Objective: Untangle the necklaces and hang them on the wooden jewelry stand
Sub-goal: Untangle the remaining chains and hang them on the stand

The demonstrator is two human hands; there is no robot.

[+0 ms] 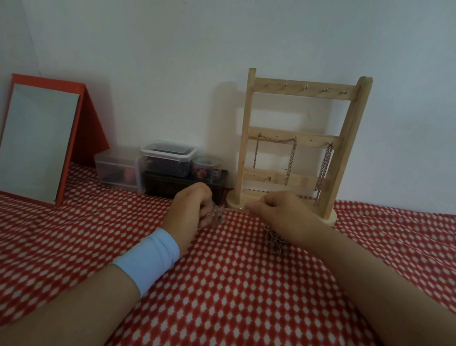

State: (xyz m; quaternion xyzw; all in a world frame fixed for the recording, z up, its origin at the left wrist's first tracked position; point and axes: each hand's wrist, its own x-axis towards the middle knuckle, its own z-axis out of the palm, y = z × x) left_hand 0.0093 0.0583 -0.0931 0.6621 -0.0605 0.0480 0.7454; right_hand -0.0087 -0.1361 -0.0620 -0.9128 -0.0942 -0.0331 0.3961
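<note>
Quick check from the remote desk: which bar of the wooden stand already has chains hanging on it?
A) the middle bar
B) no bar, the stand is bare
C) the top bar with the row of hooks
A: the chains hang from the middle bar of the wooden stand, while the hooks on the top bar are bare.

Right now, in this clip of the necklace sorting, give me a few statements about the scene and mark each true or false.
1. The wooden jewelry stand already carries chains on its middle bar. True.
2. The top bar's row of small metal hooks is full of necklaces. False: those hooks are bare.
3. The left hand and right hand both work a tangle of thin chain over the red-and-white patterned cloth. True.
4. The red-framed mirror stands right of the stand. False: it leans at the far left.
5. A light blue wristband sits on the right wrist. False: it is on the left.
</note>
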